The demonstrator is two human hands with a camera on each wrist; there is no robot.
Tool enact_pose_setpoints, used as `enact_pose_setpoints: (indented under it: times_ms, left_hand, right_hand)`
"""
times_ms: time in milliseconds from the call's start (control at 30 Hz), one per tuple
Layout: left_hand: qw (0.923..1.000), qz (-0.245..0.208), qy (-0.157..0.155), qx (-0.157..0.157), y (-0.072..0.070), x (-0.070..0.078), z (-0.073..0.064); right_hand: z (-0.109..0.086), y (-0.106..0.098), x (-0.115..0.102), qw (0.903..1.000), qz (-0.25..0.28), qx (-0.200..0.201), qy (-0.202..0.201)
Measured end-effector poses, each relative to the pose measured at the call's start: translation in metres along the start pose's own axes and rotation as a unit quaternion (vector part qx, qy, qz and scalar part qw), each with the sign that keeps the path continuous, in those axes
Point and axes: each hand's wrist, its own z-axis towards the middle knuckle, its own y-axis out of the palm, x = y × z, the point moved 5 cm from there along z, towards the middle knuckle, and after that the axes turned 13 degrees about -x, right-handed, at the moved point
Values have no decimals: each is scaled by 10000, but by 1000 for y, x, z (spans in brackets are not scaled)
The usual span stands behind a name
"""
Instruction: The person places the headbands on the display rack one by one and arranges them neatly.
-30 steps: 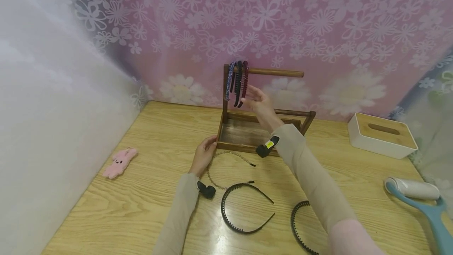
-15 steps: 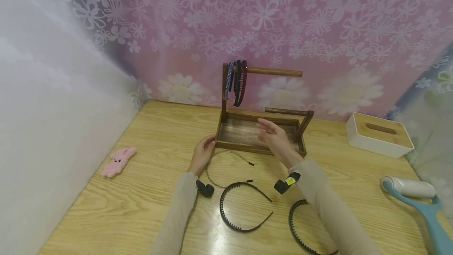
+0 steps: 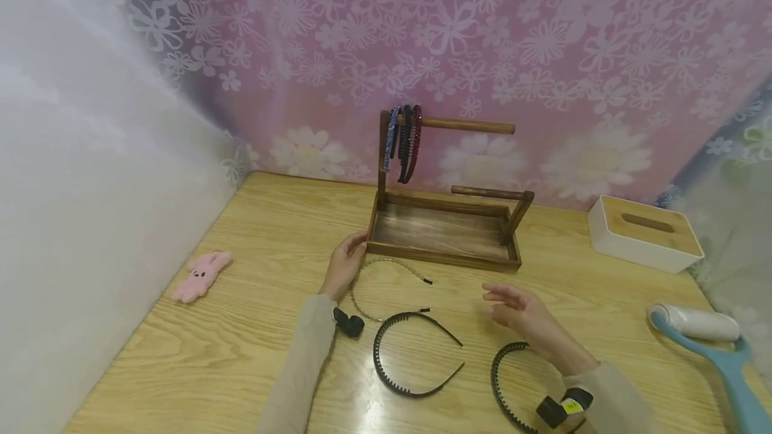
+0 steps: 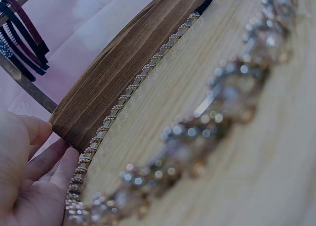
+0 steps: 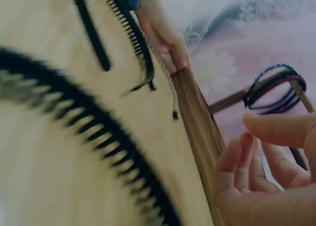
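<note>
With thumb and fingers, my left hand (image 3: 345, 265) grips the front left corner of a dark wooden headband stand (image 3: 440, 257). Hanging side by side from its upper bar are a glittery blue headband (image 3: 391, 138), a black one, and a dark red headband (image 3: 417, 136). My right hand (image 3: 527, 320) is in front of the stand, fingers loosely bent and holding nothing. Beside the left hand lies a beaded headband (image 4: 237, 82). Nearer me is a black toothed headband (image 3: 378, 353); a second black toothed headband (image 3: 496, 380) lies partly hidden under the right forearm.
A pink plush toy (image 3: 202, 276) lies at the left. Toward the right back stands a white tissue box (image 3: 639, 246) with a wooden lid, and in front of it a blue-handled lint roller (image 3: 699, 322). A flowered curtain (image 3: 543, 52) hangs behind the table.
My right hand has left the red headband on the upper bar and come down toward me and to the right, over the table. The left hand keeps its place at the stand's corner.
</note>
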Motion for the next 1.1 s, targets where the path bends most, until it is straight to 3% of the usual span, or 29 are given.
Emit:
enact_pose_setpoints:
  times_ms: [133,300,467,600,733,933,1100]
  left_hand:
    - [10000,-37,-77,-20,1,4,-3]
    - [9999,75,-111,-80,1,25,-13]
    - [9998,137,-128,-112,2,35,-19]
    - [9998,137,-86,-99,3,35,-18]
    - [9999,126,-76,-87,3,35,-18]
    - [9998,115,-131,-67,2,34,-18]
    - [9999,113,-80,-98,2,33,-17]
  right_hand:
    - [-32,5,19,9992,253,-17,298]
    - [-62,15,42,9971,524,-85,552]
    - [-80,30,50,9984,251,-323,387]
    - [-86,42,49,9983,-103,-409,405]
    - [-88,49,47,9943,-647,-468,712]
    - [-85,56,45,9909,-686,-775,860]
    - [-79,55,41,9888,-1060,-423,959]
